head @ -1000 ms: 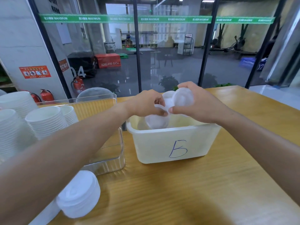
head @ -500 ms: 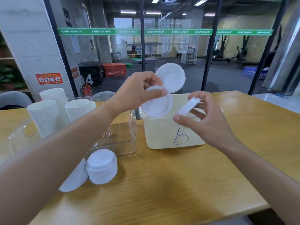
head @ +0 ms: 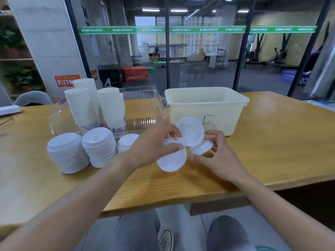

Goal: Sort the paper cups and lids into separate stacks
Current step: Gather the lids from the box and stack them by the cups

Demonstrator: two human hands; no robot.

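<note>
Wooden table (head: 272, 142) before glass gym wall, both hands (head: 154, 147) gripping white lids (head: 172, 160).

both arms extended, left grip (head: 154, 144) and right grip (head: 216, 153) apparently pinching.

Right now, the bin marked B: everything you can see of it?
The bin is a cream, slightly translucent plastic tub, rectangular with rounded corners and a thick rolled rim. A handwritten B is on its near wall, partly hidden by a lid held in front. It stands upright on the wooden table, to the right of a clear container. No contents are visible from this angle. Neither hand touches it.
</note>
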